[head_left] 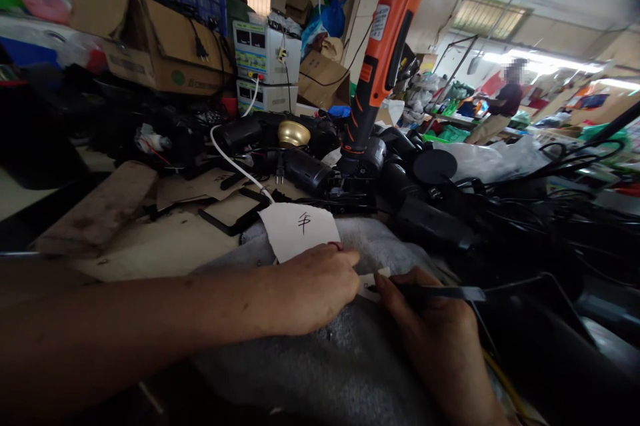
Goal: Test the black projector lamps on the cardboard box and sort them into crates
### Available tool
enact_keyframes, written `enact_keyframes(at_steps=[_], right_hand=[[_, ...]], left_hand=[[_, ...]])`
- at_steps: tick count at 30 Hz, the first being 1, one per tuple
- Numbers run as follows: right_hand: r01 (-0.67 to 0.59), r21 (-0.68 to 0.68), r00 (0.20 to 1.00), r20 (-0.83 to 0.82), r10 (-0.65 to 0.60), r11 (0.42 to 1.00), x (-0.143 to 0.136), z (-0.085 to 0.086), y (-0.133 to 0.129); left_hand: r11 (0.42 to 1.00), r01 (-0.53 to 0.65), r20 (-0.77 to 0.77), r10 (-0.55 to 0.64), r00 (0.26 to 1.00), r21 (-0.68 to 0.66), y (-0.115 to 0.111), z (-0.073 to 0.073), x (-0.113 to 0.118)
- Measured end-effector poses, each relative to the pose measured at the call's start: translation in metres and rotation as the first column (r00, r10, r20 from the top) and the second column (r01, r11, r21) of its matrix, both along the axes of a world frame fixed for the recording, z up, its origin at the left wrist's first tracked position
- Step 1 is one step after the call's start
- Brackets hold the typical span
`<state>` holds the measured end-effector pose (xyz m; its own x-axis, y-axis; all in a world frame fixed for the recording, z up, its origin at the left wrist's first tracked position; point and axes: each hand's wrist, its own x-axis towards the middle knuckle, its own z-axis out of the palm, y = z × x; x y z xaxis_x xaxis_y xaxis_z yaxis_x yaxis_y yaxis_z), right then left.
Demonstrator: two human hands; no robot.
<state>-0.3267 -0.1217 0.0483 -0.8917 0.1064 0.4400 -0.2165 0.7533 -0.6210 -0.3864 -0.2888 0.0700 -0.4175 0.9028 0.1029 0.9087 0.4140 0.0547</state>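
My left hand (pixel 315 286) reaches across from the left with its fingers curled closed. Its fingertips press on a small white paper piece (pixel 369 285), which bears a small dark mark. In my right hand (pixel 443 333) is a dark pen (pixel 440 292), lying nearly level, its tip at the mark on that paper. Just beyond my left hand, a larger torn white paper (pixel 300 229) shows a handwritten black character. Both papers rest on a grey cloth (pixel 385 239). Part of the small paper is hidden by my fingers.
An orange and black power screwdriver (pixel 383 46) hangs upright ahead. Black housings (pixel 435 226) and cables crowd the right side. A brass-coloured cup (pixel 293 134), stacked white power units (pixel 267 53) and a cardboard box (pixel 165 46) stand behind. Another person (pixel 503 103) stands far right.
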Motion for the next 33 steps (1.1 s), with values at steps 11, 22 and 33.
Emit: enact_keyframes(at_steps=[11, 22, 33], right_hand=[[0.098, -0.011, 0.995, -0.031, -0.099, 0.995, -0.0003, 0.0020, 0.0021], [0.071, -0.004, 0.997, -0.042, -0.071, 0.997, -0.0022, 0.0003, 0.0021], [0.067, -0.022, 0.998, -0.007, -0.067, 0.998, -0.0022, 0.0002, 0.0029]], left_hand=[[0.999, 0.009, 0.018, -0.009, 1.000, -0.049, -0.0001, 0.0017, -0.0008], [1.000, 0.007, -0.024, -0.007, 1.000, -0.002, -0.0005, -0.0003, -0.0007], [0.999, -0.004, 0.019, 0.004, 1.000, -0.032, -0.0007, 0.0018, -0.0002]])
